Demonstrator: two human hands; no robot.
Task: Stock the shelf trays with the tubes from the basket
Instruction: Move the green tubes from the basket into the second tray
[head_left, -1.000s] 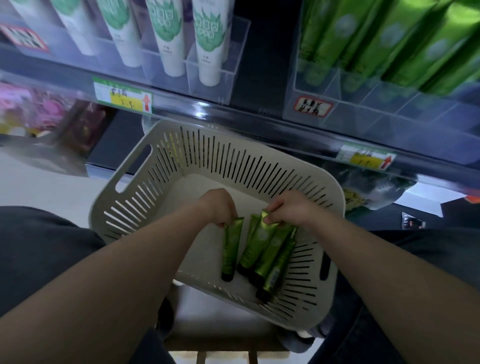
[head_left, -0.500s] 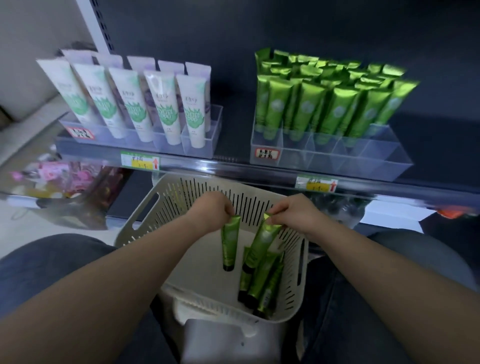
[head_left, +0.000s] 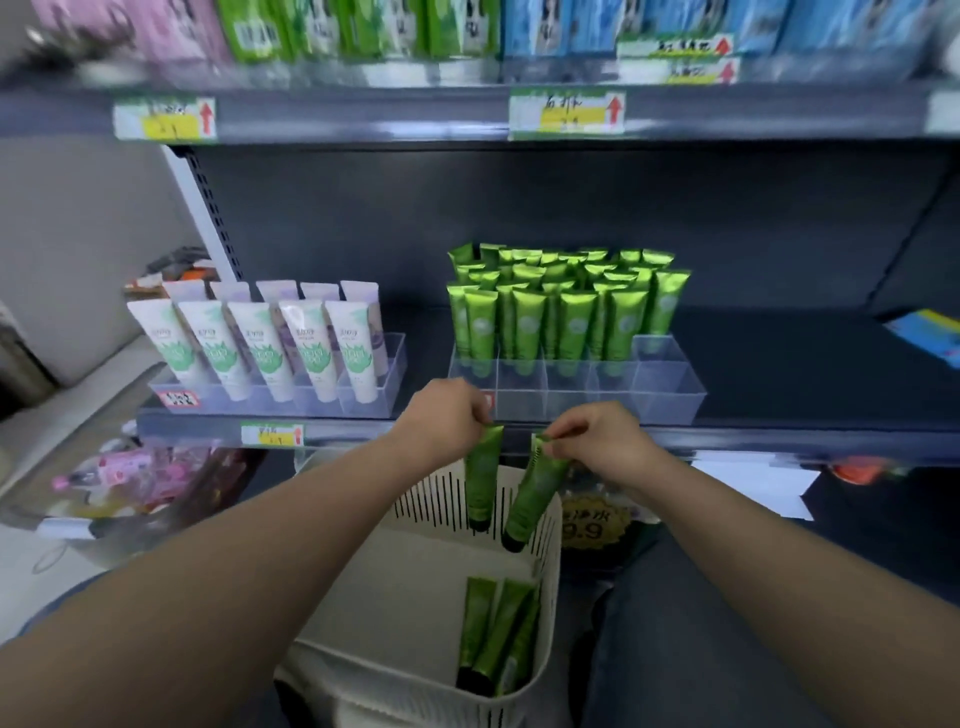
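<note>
My left hand (head_left: 447, 418) pinches the crimped top of a green tube (head_left: 482, 475), which hangs cap down above the basket. My right hand (head_left: 597, 441) pinches a second green tube (head_left: 535, 496) the same way, tilted a little to the left. Both hands are just below the front of the clear divided tray (head_left: 670, 395), where several green tubes (head_left: 561, 312) stand upright; its right front compartments hold nothing. Three more green tubes (head_left: 498, 634) lie in the white slotted basket (head_left: 426, 680) on my lap.
A second clear tray (head_left: 387, 395) with white and lilac tubes (head_left: 265, 343) stands to the left on the same dark shelf (head_left: 779, 441). An upper shelf (head_left: 363, 117) with price tags and packets hangs overhead. Pink goods (head_left: 135, 473) lie on the lower shelf at left.
Both hands have lifted one green tube each out of the basket up toward the shelf edge. My head has tilted up, so the upper shelf has come into view.
</note>
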